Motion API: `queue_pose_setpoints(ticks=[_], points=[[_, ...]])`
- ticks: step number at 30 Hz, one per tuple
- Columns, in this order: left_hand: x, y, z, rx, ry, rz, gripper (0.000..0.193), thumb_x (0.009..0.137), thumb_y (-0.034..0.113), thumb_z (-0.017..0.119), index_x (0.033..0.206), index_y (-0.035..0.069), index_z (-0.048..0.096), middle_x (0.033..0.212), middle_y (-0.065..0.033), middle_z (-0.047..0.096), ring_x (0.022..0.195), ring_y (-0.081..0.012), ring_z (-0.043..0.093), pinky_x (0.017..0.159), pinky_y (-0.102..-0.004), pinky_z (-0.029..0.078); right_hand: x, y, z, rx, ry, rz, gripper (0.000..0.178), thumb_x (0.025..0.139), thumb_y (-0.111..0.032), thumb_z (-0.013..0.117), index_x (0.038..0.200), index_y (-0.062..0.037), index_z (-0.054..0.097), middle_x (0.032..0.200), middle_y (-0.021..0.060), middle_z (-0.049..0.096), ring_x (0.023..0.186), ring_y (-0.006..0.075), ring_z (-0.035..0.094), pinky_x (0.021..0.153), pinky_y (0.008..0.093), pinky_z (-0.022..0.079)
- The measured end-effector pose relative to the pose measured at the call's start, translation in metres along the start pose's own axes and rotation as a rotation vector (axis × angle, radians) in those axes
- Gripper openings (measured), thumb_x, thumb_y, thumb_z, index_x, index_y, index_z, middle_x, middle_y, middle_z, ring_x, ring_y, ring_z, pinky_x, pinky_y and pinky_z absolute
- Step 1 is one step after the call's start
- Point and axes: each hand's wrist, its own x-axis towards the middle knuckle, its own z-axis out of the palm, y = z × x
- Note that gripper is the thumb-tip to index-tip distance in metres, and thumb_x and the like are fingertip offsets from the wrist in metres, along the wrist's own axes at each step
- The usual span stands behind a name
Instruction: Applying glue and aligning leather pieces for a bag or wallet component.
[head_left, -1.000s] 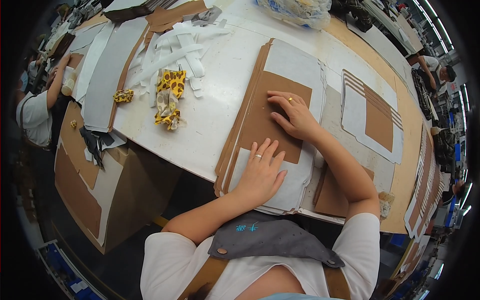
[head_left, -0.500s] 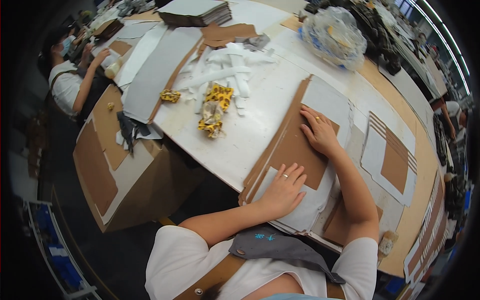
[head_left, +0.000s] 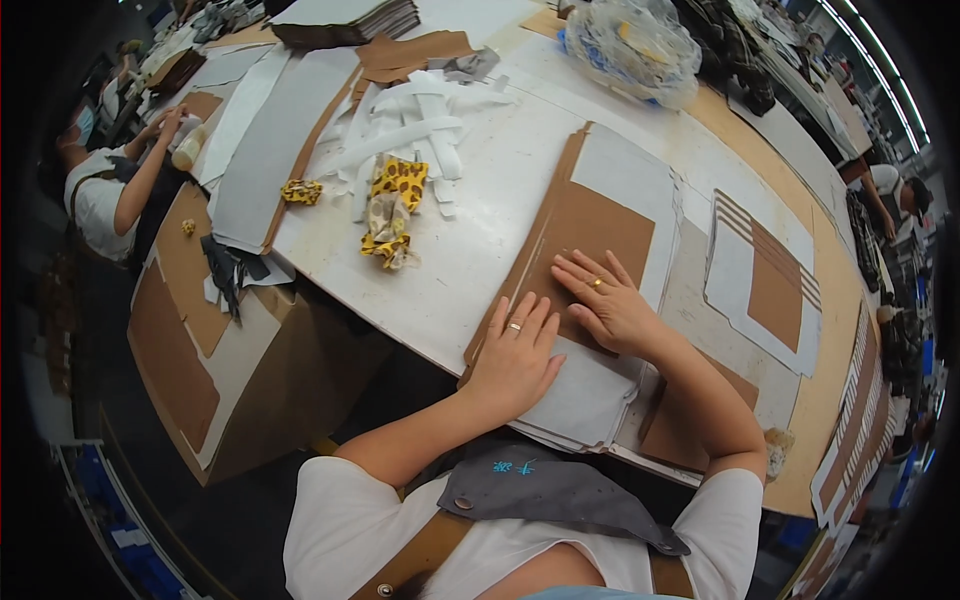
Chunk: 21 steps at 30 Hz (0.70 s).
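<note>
A brown rectangular panel (head_left: 612, 222), leather-like, lies on top of a stack of pale grey sheets with brown edges (head_left: 580, 400) in front of me. Flat on the panel's lower left part rests my left hand (head_left: 515, 355), its fingers stretched out. My right hand (head_left: 605, 300) lies palm down on the panel just to the right, fingers spread. Neither hand grips anything. Under my right forearm another brown piece (head_left: 690, 415) shows partly. Farther right, a grey sheet (head_left: 735, 275) carries a brown rectangle and several brown stripes.
White strips (head_left: 420, 125) and a leopard-print bundle (head_left: 393, 210) lie left of the stack. A crumpled clear plastic bag (head_left: 635, 50) sits at the back. Long grey sheets (head_left: 280, 150) cover the table's left part. A box-like stand (head_left: 270, 390) adjoins the table; another person (head_left: 115, 190) works beyond it.
My right hand has slid down the panel toward me and now lies close to the left. My left hand has moved up slightly onto the panel. The whole view has shifted a little.
</note>
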Motion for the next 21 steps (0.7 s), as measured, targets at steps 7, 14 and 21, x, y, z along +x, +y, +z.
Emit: queue_pose_setpoints(ticks=[7, 14, 21], points=[[0.003, 0.000, 0.006, 0.037, -0.050, 0.008, 0.046, 0.084, 0.026, 0.057, 0.118, -0.004, 0.049, 0.125, -0.0172, 0.048, 0.126, -0.0299, 0.037, 0.105, -0.0550, 0.015, 0.023, 0.040, 0.008, -0.140, 0.032, 0.015, 0.050, 0.095, -0.036, 0.034, 0.140, -0.0146, 0.030, 0.146, 0.0009, 0.028, 0.137, 0.0216, 0.019, 0.112, 0.0478, 0.006], [0.004, 0.003, 0.007, 0.054, -0.045, 0.018, 0.045, 0.085, 0.026, 0.056, 0.119, -0.004, 0.049, 0.126, -0.0159, 0.049, 0.126, -0.0284, 0.037, 0.105, -0.0554, 0.012, 0.068, 0.092, -0.001, -0.259, 0.171, 0.300, 0.047, 0.096, -0.038, 0.029, 0.140, -0.0194, 0.031, 0.146, 0.0009, 0.028, 0.137, 0.0219, 0.019, 0.111, 0.0480, 0.007], [0.004, -0.021, -0.010, -0.114, 0.073, -0.085, 0.036, 0.086, 0.023, 0.055, 0.117, 0.006, 0.052, 0.125, -0.0113, 0.049, 0.125, -0.0285, 0.037, 0.105, -0.0522, 0.013, -0.018, 0.107, -0.046, -0.283, 0.475, 0.438, 0.036, 0.092, -0.025, 0.047, 0.125, -0.0109, 0.048, 0.137, 0.0077, 0.042, 0.130, 0.0263, 0.033, 0.107, 0.0478, 0.017]])
